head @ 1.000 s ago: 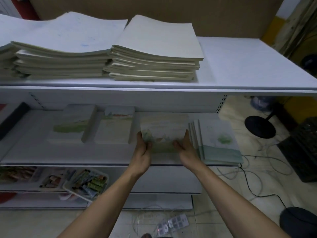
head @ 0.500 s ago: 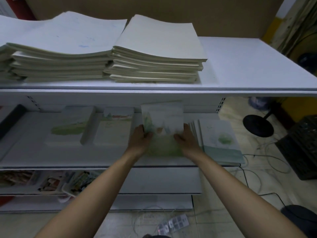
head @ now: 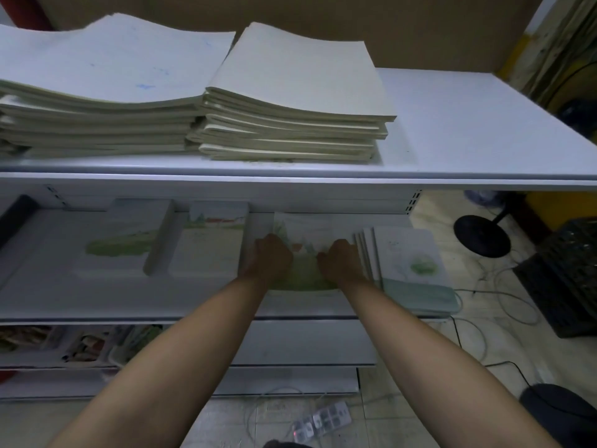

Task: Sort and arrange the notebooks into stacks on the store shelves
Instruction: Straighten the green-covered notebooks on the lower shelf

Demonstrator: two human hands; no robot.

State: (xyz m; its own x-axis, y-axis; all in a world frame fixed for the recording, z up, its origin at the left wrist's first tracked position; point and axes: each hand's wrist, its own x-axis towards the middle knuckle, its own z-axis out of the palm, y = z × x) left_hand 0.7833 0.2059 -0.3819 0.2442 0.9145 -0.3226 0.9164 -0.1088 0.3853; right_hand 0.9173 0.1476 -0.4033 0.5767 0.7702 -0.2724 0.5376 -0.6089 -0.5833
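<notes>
**Both hands on one notebook, middle shelf**

Head view: the left hand point(head: 271, 257) and right hand point(head: 340, 258) are both curled down on one notebook point(head: 308, 229), one at each side edge. Knuckles face the camera and the fingertips are hidden. The notebook lies flat, or nearly flat, on the middle shelf point(head: 129, 302), between the two hands and running past them toward the back wall. I can't tell if more copies lie under it.

Risks, as a judgement:
- Just right of the right hand is a fanned pile point(head: 416, 253), its edges slid out and its near end at the shelf lip. A bump from the right wrist or forearm could push it over the front edge.
- Just left of the left hand lies a single book point(head: 210, 244). Sliding the held one sideways could overlap it or knock it askew.
- The cover looks thin and bendy, so an uneven push from one hand could buckle it or leave it crooked.

Look of the notebook: pale cover with a soft watercolour scene, green grass low down, small trees and a red-orange spot mid-page. It is a slim softcover. The picture is dim and a bit blurred, so no text is readable.

Above the hands, the top shelf point(head: 468, 130) holds cream stacks point(head: 290, 92) with wavy covers.
</notes>
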